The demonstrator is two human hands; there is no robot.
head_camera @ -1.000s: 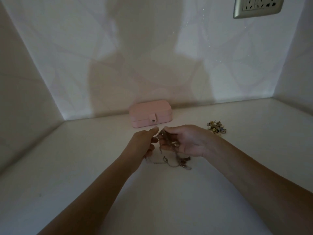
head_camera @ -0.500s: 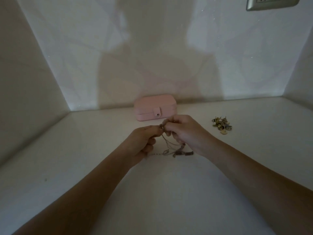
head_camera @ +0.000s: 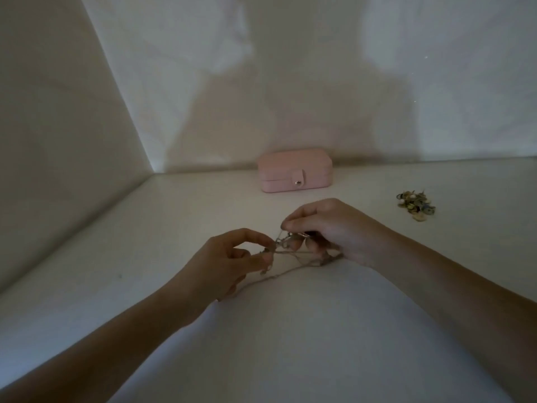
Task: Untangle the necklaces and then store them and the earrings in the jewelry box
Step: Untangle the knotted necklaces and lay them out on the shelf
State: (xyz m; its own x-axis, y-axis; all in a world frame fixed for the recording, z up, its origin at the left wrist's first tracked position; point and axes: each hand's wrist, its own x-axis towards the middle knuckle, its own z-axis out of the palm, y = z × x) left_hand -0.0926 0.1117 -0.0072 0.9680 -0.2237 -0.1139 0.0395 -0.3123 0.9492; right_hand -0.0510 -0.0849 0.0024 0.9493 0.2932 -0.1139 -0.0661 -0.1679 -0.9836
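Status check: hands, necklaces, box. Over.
Left hand and right hand pinch the tangled necklaces, chains stretched between them. Jewelry box closed, beyond the hands; earrings heaped right. Nothing blocks the box.

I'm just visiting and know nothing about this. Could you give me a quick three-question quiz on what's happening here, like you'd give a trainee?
1. True or false: the pink jewelry box is shut, with its snap tab fastened.
2. Where does the pile of earrings lie? A: inside the box. B: on the white surface, to the right of the box. C: on top of the box.
3. Fill in: the left hand and the right hand both pinch the tangled ____.

Key: 1 true; 2 B; 3 necklaces.
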